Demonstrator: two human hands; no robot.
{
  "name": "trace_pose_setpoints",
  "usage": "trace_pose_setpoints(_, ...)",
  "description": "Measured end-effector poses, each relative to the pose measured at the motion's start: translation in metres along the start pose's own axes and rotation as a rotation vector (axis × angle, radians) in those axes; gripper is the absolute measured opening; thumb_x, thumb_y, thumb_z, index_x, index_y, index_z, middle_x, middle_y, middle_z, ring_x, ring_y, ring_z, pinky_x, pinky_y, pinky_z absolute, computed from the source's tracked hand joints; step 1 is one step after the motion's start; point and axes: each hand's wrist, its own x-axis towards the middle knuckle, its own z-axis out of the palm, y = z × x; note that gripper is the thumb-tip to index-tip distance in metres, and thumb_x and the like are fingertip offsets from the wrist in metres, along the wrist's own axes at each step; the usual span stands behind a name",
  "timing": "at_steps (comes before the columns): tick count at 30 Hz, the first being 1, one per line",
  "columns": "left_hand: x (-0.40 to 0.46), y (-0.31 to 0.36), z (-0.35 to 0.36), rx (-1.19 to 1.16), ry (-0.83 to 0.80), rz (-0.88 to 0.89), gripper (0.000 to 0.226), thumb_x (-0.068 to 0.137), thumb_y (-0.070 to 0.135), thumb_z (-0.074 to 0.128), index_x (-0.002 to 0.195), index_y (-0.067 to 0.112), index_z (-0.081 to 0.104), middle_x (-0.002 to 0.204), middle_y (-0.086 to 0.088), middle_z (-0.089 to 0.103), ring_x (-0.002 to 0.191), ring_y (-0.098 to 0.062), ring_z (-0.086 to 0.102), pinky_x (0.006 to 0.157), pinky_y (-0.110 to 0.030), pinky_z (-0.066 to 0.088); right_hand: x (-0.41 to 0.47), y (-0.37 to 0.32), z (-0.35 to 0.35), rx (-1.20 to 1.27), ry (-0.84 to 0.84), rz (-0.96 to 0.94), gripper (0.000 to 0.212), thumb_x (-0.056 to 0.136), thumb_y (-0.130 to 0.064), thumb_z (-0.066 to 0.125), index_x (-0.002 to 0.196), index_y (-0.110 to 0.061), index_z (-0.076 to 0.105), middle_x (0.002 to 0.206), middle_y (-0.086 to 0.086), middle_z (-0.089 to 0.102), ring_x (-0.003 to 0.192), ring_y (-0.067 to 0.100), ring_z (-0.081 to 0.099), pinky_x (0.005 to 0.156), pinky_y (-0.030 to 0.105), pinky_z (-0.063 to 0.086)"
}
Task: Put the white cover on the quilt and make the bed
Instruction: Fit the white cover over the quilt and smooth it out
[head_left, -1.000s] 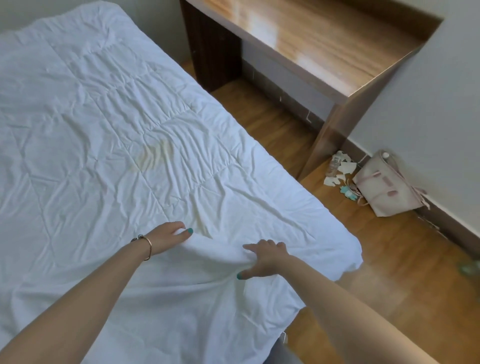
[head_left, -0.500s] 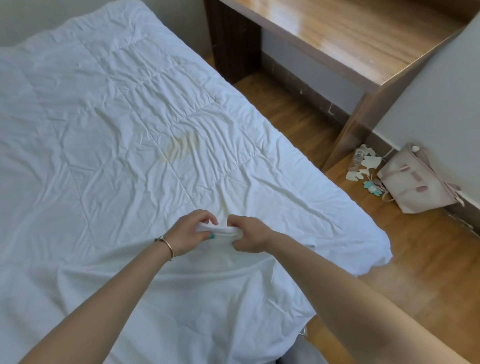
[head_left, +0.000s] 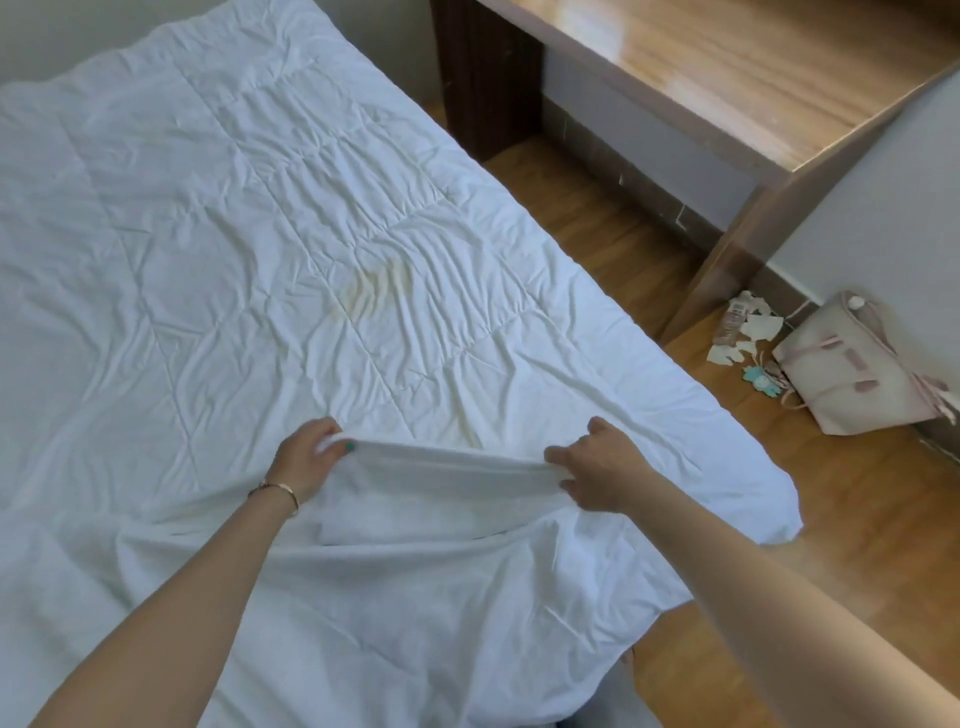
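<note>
Both hands up: left hand (head_left: 306, 460) and right hand (head_left: 597, 470) each pinch the white cover (head_left: 452, 467), its edge taut between them. It lies over the quilt (head_left: 234, 234), spread flat across the bed.

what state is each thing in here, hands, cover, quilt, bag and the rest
left hand: grips the cover's edge
right hand: grips the same edge, apart from the left
white cover: edge stretched taut between the hands, lifted off the quilt
quilt: spread flat, wrinkled, yellowish stain near the middle
bag: on the floor against the wall
paper scraps: scattered by the desk leg
</note>
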Motion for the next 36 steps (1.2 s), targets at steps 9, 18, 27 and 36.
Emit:
trace_pose_setpoints(9, 0.111, 0.162, 0.037, 0.11, 0.025, 0.328, 0.02, 0.088, 0.018, 0.069, 0.084, 0.001, 0.06, 0.082, -0.014, 0.052, 0.079, -0.029, 0.052, 0.064, -0.031, 0.027, -0.08, 0.07, 0.02, 0.148, 0.078, 0.125, 0.021, 0.088, -0.043, 0.055, 0.097, -0.025, 0.056, 0.096, -0.001, 0.07, 0.105, 0.015, 0.064, 0.117, 0.052, 0.007)
trace_pose_setpoints(18, 0.161, 0.361, 0.136, 0.141, -0.045, 0.636, 0.013, 0.09, 0.016, 0.065, 0.088, 0.005, 0.062, 0.087, -0.011, 0.05, 0.084, -0.032, 0.051, 0.072, -0.033, 0.035, -0.179, 0.153, 0.05, 1.008, 0.302, 1.183, 0.017, 0.088, -0.042, 0.064, 0.074, -0.032, 0.061, 0.076, -0.008, 0.063, 0.075, 0.015, 0.057, 0.054, 0.028, 0.036)
trace_pose_setpoints(27, 0.174, 0.344, 0.24, 0.283, -0.164, 0.57, 0.023, 0.094, 0.027, 0.062, 0.102, 0.007, 0.068, 0.103, -0.017, 0.06, 0.105, -0.038, 0.052, 0.086, -0.042, 0.039, -0.179, 0.173, 0.131, 1.416, 0.618, 1.42, 0.027, 0.084, -0.014, 0.073, 0.07, -0.012, 0.05, 0.063, -0.005, 0.046, 0.06, 0.013, 0.04, 0.047, 0.015, 0.03)
trace_pose_setpoints(36, 0.221, 0.422, 0.251, 0.38, 0.134, 0.73, 0.019, 0.096, 0.022, 0.055, 0.097, 0.01, 0.07, 0.1, -0.019, 0.059, 0.1, -0.041, 0.047, 0.078, -0.04, 0.031, -0.143, 0.207, 0.185, 1.542, 0.931, 1.469, 0.024, 0.084, -0.016, 0.073, 0.067, -0.022, 0.057, 0.059, -0.011, 0.05, 0.06, 0.01, 0.042, 0.054, 0.025, 0.033)
